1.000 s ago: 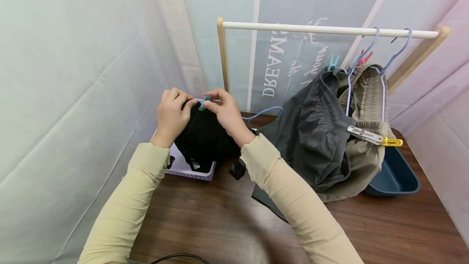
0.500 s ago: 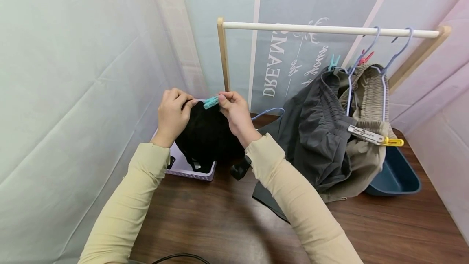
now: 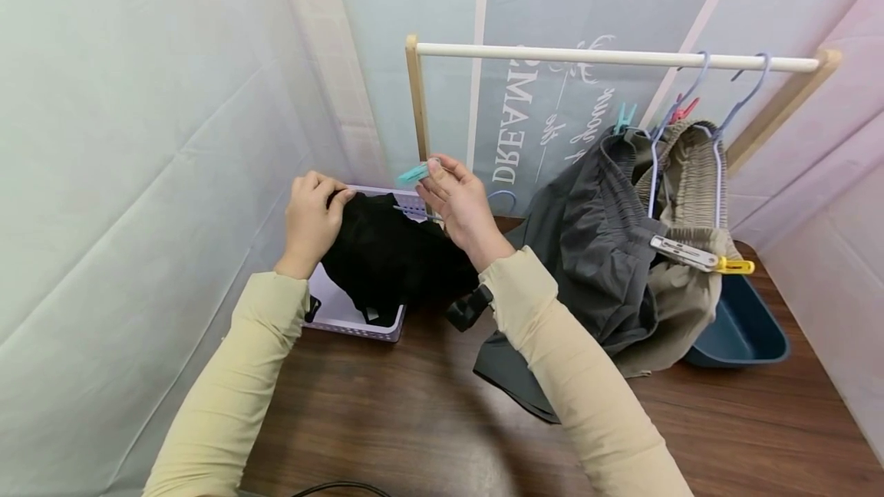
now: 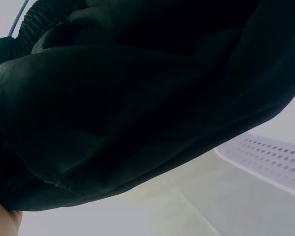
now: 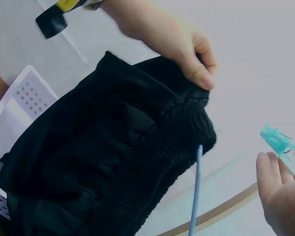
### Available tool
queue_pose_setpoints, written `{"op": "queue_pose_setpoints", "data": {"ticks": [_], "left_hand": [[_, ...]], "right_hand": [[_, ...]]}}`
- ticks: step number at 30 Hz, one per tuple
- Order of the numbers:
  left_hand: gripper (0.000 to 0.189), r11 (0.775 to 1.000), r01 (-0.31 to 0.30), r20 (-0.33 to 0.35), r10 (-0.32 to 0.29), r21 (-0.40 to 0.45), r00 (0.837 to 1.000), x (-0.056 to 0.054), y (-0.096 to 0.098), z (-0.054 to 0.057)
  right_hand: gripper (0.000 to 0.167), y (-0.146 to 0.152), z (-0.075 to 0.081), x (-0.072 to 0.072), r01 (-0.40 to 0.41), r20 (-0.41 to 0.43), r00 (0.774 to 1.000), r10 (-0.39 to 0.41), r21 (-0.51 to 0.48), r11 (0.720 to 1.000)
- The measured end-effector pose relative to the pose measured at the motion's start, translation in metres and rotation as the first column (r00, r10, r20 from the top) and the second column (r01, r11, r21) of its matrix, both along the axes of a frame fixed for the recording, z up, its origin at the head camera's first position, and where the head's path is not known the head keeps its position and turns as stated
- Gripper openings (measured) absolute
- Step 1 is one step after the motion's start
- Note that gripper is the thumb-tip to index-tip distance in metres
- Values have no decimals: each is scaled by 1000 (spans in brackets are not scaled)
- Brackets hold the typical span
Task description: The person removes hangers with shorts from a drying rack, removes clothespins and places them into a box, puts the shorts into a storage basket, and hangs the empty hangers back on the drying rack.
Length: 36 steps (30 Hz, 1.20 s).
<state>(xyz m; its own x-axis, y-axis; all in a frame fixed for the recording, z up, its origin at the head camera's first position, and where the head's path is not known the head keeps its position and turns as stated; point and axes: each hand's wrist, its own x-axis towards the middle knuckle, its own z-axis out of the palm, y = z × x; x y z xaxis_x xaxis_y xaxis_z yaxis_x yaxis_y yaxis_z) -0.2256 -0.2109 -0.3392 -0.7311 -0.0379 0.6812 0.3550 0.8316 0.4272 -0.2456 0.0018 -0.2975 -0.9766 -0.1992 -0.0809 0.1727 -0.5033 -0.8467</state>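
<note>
In the head view my left hand (image 3: 309,225) pinches the waistband end of black elastic-waist pants (image 3: 390,255), which spread over a lilac basket. My right hand (image 3: 466,209) holds a teal clothespin (image 3: 413,174) between thumb and fingers, above the cloth and apart from it. The right wrist view shows the gathered waistband (image 5: 162,142) with a thin blue hanger (image 5: 195,194) running into it. The left wrist view is mostly filled by the black cloth (image 4: 123,113), with only a bit of skin at its lower left corner.
The lilac basket (image 3: 355,330) stands under the pants. A rack with a white rail (image 3: 587,56) carries grey pants (image 3: 597,267) and khaki pants (image 3: 691,167) on blue hangers, clipped with clothespins. A dark blue basin (image 3: 749,328) sits at the right. A cable (image 3: 341,485) lies in front.
My right hand has drawn the teal clothespin away from the waistband, to the right and up. The left hand keeps its pinch and has shifted slightly left, and the black pants have dropped a little.
</note>
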Motion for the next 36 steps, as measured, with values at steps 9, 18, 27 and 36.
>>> {"op": "queue_pose_setpoints", "data": {"ticks": [9, 18, 27, 36], "left_hand": [[24, 992, -74, 60, 68, 104, 996, -4, -17, -7], [26, 958, -171, 125, 145, 232, 981, -7, -40, -15], [28, 930, -223, 182, 175, 293, 968, -7, -57, -23], [32, 888, -288, 206, 226, 359, 952, -5, -69, -29]], "right_hand": [[28, 14, 10, -3, 66, 60, 996, -59, -111, 992], [4, 37, 22, -7, 119, 66, 992, -108, -196, 973], [7, 61, 27, -10, 141, 46, 990, -134, -228, 963], [13, 90, 38, -5, 195, 82, 981, -177, -338, 921]]}}
